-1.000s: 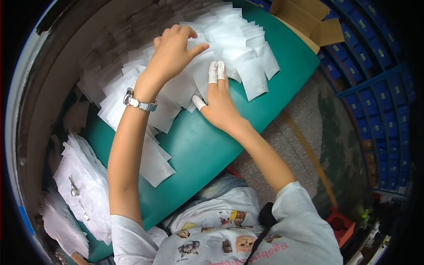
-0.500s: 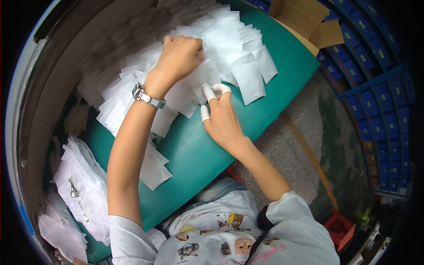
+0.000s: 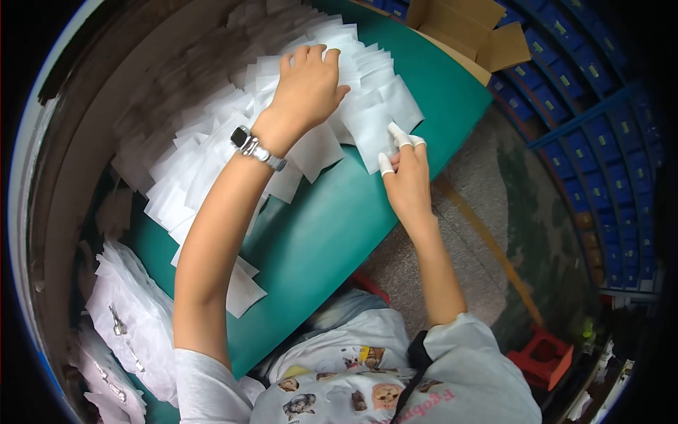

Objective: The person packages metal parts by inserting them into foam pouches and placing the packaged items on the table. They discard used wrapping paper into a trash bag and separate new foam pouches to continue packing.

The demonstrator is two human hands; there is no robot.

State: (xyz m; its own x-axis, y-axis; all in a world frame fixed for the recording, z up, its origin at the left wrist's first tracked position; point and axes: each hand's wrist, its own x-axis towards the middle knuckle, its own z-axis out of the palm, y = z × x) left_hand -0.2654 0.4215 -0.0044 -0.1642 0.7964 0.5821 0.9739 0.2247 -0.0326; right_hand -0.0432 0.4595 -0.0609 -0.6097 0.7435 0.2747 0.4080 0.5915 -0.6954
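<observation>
White translucent paper-like pouches lie in overlapping rows across the green tabletop. My left hand, a silver bracelet watch on its wrist, is spread palm down over the pile, fingers apart. My right hand is at the lower right edge of the pile, beside the nearest pouch. White finger cots cover its thumb and two fingertips. Its fingers are bent, with the thumb apart from them, touching the pouch's edge. What lies under my left palm is hidden.
Plastic bags with metal watch-like pieces rest at the table's left end. An open cardboard box stands beyond the far corner. Blue bin shelves line the right. A red stool is on the floor at lower right.
My left hand has gone from curled to spread over the pouches. My right hand has shifted right along the pile's edge to another pouch. The view has shifted slightly.
</observation>
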